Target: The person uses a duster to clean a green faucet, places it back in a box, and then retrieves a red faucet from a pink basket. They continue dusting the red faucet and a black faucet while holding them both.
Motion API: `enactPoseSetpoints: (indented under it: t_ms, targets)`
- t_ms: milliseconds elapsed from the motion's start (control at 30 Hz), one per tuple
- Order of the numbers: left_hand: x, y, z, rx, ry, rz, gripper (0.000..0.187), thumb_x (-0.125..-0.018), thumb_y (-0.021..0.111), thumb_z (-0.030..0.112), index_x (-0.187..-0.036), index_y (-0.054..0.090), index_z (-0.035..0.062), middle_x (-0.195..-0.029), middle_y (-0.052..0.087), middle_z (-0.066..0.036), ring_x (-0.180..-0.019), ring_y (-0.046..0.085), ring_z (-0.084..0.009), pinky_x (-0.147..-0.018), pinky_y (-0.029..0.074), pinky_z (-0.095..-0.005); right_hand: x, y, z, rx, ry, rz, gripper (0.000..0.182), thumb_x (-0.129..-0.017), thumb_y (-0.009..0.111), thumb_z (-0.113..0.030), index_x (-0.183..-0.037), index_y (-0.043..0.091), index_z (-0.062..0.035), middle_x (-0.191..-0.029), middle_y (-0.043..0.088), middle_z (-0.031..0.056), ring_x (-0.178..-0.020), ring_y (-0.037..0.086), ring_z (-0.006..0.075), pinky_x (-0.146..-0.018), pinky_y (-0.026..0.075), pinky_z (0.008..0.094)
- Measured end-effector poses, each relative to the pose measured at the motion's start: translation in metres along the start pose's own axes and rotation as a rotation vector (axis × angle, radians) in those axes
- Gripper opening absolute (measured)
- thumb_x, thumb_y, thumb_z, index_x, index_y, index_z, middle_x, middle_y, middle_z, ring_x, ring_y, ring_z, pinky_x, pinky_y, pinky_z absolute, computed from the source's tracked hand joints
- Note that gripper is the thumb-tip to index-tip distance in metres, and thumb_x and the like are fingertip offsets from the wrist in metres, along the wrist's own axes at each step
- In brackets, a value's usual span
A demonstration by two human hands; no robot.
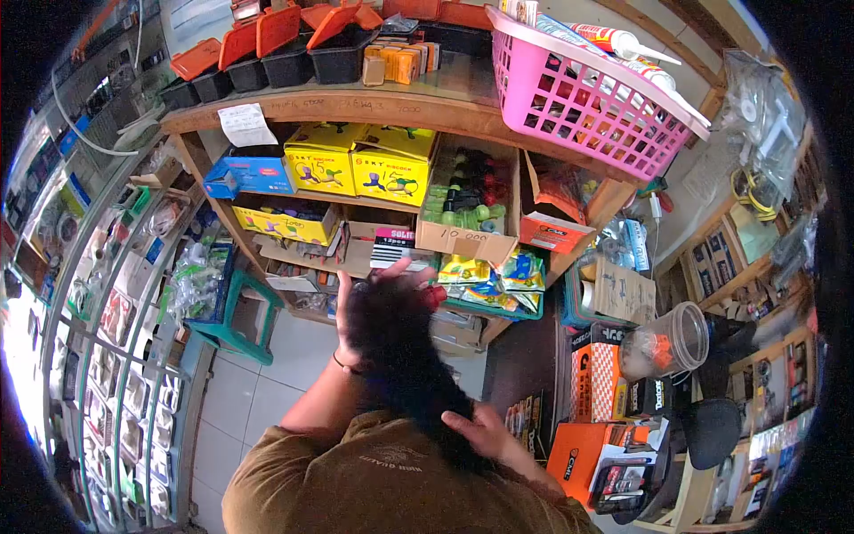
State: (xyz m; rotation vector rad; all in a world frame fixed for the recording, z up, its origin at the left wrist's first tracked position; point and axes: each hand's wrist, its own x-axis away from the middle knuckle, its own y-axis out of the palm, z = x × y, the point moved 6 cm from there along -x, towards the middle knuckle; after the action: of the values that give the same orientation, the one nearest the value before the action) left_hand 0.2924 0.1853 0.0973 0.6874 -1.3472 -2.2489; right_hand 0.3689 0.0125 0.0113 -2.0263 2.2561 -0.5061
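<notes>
A long black fluffy thing [391, 334], blurred and without clear detail, stretches in front of my brown shirt from the shelf side down to my right. My left hand [350, 307] is at its far end, thumb up along the left side and fingertips showing above it; the palm is partly hidden. Lower down, my right hand [480, 429] is closed against the near end, its fingers partly covered by the black fluff. Just beyond the left fingers are a pink and black striped box [392, 246] and a carton [467, 242] of green and red bottles.
Yellow boxes [391, 169] fill the wooden shelf ahead. On its top stand a pink basket [596, 125] of tubes and black bins with orange lids [267, 44]. A green stool [253, 311] is at left; a clear jar [680, 343] and orange boxes [583, 454] are at right.
</notes>
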Motion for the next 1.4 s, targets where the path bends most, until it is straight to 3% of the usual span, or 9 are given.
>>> enactPoseSetpoints:
  t_ms: [100,133,367,400,500,767,900,967,1400]
  targets:
    - [-0.002,-0.046,-0.003,-0.016,0.030,0.241,0.085,-0.081,0.022,0.071,-0.128,0.039,0.0021,-0.124,0.048,-0.017,-0.110,0.048,-0.0299,-0.094,0.036,-0.0396,0.007,-0.020,-0.031,-0.474,0.125,0.157,0.048,-0.085,0.055,-0.041,-0.107,0.053,0.0016,-0.088,0.061,0.0061,-0.074,0.056,0.0183,-0.067,0.045,0.0325]
    - [0.000,-0.009,-0.001,0.452,-0.143,-0.498,0.086,-0.080,0.023,0.071,-0.129,0.037,0.0017,-0.127,0.044,-0.020,-0.118,0.041,-0.0335,-0.100,0.030,-0.0441,0.004,-0.025,-0.027,-0.398,0.106,0.182,0.049,-0.085,0.055,-0.042,-0.108,0.053,0.0014,-0.091,0.060,0.0070,-0.079,0.056,0.0198,-0.071,0.045,0.0329]
    - [0.002,-0.012,0.003,-0.054,0.040,0.206,0.093,-0.078,0.023,0.074,-0.132,0.030,-0.0011,-0.134,0.036,-0.018,-0.122,0.039,-0.0278,-0.104,0.026,-0.0398,0.007,-0.026,-0.057,-0.042,0.164,0.068,0.038,-0.089,0.052,-0.025,-0.118,0.048,-0.0004,-0.109,0.056,0.0090,-0.098,0.051,0.0211,-0.087,0.041,0.0329]
    - [0.002,-0.017,0.001,0.498,-0.056,-0.403,0.092,-0.079,0.023,0.073,-0.134,0.027,-0.0008,-0.135,0.035,-0.017,-0.124,0.036,-0.0275,-0.105,0.024,-0.0401,0.010,-0.022,-0.036,-0.565,0.366,0.056,0.038,-0.088,0.054,-0.024,-0.118,0.048,0.0000,-0.109,0.056,0.0078,-0.099,0.050,0.0203,-0.087,0.040,0.0330]
    - [0.003,-0.019,0.003,0.054,0.040,0.197,0.083,-0.082,0.026,0.067,-0.130,0.034,0.0002,-0.129,0.043,-0.017,-0.116,0.043,-0.0317,-0.100,0.030,-0.0460,0.000,-0.018,-0.033,-0.022,0.008,0.092,0.035,-0.088,0.055,-0.024,-0.113,0.050,-0.0001,-0.098,0.059,0.0037,-0.083,0.055,0.0146,-0.074,0.046,0.0292]
    - [0.007,-0.027,0.005,0.495,-0.103,-0.406,0.086,-0.080,0.022,0.071,-0.131,0.034,0.0022,-0.131,0.040,-0.019,-0.117,0.043,-0.0349,-0.102,0.028,-0.0428,0.002,-0.014,-0.046,0.030,-0.309,0.218,0.030,-0.088,0.056,-0.027,-0.100,0.057,0.0002,-0.084,0.062,0.0026,-0.068,0.056,0.0120,-0.061,0.046,0.0259]
    - [0.001,-0.025,0.005,0.025,0.053,0.241,0.086,-0.079,0.023,0.072,-0.130,0.036,0.0038,-0.130,0.041,-0.019,-0.115,0.044,-0.0368,-0.100,0.030,-0.0445,0.003,-0.022,-0.022,-0.374,0.163,0.194,0.044,-0.084,0.058,-0.037,-0.100,0.058,0.0035,-0.081,0.064,0.0058,-0.065,0.057,0.0136,-0.062,0.047,0.0288]
    - [0.007,-0.030,0.001,0.433,-0.090,-0.330,0.082,-0.081,0.022,0.070,-0.132,0.034,0.0066,-0.131,0.040,-0.019,-0.117,0.042,-0.0373,-0.102,0.027,-0.0443,0.000,-0.023,-0.005,-0.328,0.191,0.221,0.044,-0.084,0.059,-0.035,-0.104,0.056,0.0035,-0.088,0.064,0.0073,-0.072,0.057,0.0134,-0.066,0.047,0.0292]
    - [-0.004,-0.008,-0.009,0.312,-0.089,-0.118,0.083,-0.080,0.024,0.071,-0.133,0.033,0.0082,-0.127,0.045,-0.016,-0.112,0.047,-0.0305,-0.097,0.033,-0.0429,0.010,-0.022,-0.017,-0.264,0.162,0.082,0.037,-0.085,0.057,-0.030,-0.107,0.055,0.0000,-0.093,0.061,0.0035,-0.077,0.055,0.0110,-0.068,0.044,0.0254]
